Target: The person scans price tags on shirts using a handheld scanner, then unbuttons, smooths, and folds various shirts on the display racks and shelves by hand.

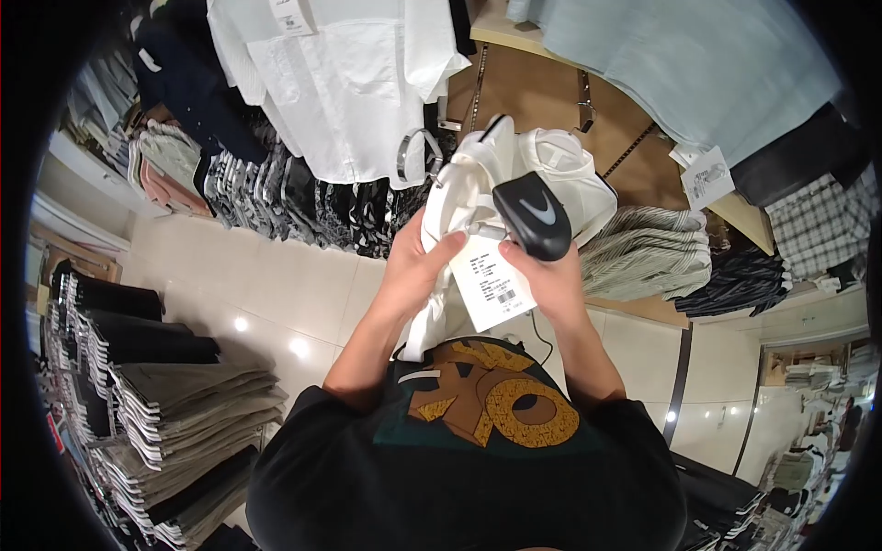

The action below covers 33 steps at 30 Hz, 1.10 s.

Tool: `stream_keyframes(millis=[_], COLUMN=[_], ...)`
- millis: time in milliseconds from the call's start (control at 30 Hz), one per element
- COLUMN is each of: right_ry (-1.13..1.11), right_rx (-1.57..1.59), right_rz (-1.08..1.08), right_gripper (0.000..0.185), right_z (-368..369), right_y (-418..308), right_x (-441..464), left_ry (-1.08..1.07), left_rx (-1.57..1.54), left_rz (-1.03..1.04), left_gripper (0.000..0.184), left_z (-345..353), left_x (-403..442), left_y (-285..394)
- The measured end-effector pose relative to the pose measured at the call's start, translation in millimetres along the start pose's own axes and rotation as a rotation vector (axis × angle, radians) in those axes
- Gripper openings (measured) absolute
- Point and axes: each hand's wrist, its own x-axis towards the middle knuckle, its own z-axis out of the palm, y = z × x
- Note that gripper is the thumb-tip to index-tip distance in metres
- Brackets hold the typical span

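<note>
The white soft fabric item with dark edging [448,195] is up in front of our chest, above the glossy cream tiled floor [303,275]. Our left hand [415,259] is closed on its near side, thumb by the upper left corner of a white rectangular paper tag with black print [491,280]. Our right hand [554,283] is curled closed around a rounded black plastic scanner [537,220] (most fingers are hidden), thumb at the tag's upper right corner. Beyond hangs a white cloth shirt [340,83].
</note>
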Motion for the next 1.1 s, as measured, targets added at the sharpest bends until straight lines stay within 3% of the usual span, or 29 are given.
stream_keyframes(millis=[67,100,133,200,267,333,400,600,800,1100], right_ry=[0.036,0.089,0.074,-0.061,-0.114,-0.157,-0.242,-0.212,-0.209,-0.227], right_rx=[-0.289,-0.307,-0.312,-0.235,-0.259,-0.282,-0.334,-0.343,-0.362,-0.378], right_rz=[-0.057,-0.219,-0.220,0.068,0.119,0.169,0.188,0.158,0.139,0.176], right_gripper=[0.042,0.029,0.029,0.028,0.027,0.027,0.026,0.022,0.022,0.023], right_z=[2,3,-1,-14,-21,-23,-24,-9,-10,-5], right_y=[5,13,14,15,10,9,11,10,16,8], right_x=[-13,-21,-31,-52,-70,-79,-85,-84,-83,-84], left_ry=[0.094,0.152,0.165,0.191,0.239,0.295,0.302,0.406,0.370,0.408], left_rx=[0.082,0.160,0.153,0.361,0.403,0.488,0.512,0.549,0.612,0.664], left_rz=[0.052,0.116,0.122,0.251,0.270,0.416,0.406,0.506,0.562,0.511], left_gripper=[0.039,0.034,0.034,0.030,0.025,0.022,0.020,0.025,0.028,0.030], left_z=[-11,-13,-17,-27,-33,-33,-36,-33,-41,-43], left_x=[2,3,3,4,7,10,11,15,16,6], left_y=[-2,0,0,-3,-7,-5,-12,-27,-33,-38])
